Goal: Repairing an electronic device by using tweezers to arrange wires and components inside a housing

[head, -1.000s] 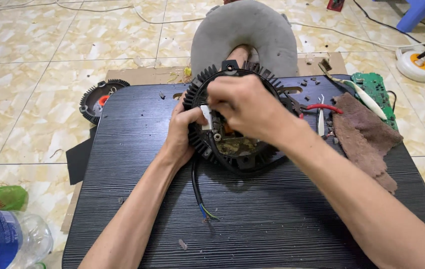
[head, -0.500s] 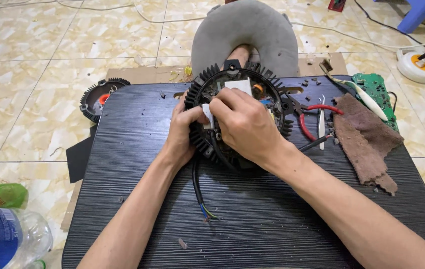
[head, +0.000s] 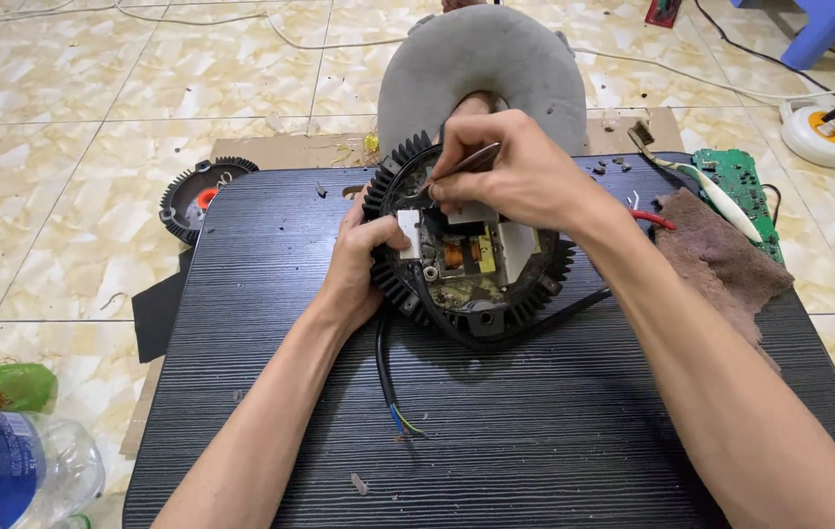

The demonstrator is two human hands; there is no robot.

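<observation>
I see bright, even light, soft shadows under the arms on the worktop (head: 535, 441), sharp focus, slight edge distortion.

Our two bare forearms reach forward from the bottom of the view and draw together toward the middle. Our left hand (head: 363, 263) comes up from the lower left, its wrist nearly straight, palm turned inward and the fingers (head: 390, 238) curled in a clamping hold with the thumb on top. Our right hand (head: 515, 171) arrives from the lower right along a longer, steeper forearm, the wrist bent so the back of the hand faces up. Its fingers are bunched together at the tips in a fine pinch, knuckles raised. The right hand sits just above and beyond the left, the two close but not touching.
</observation>
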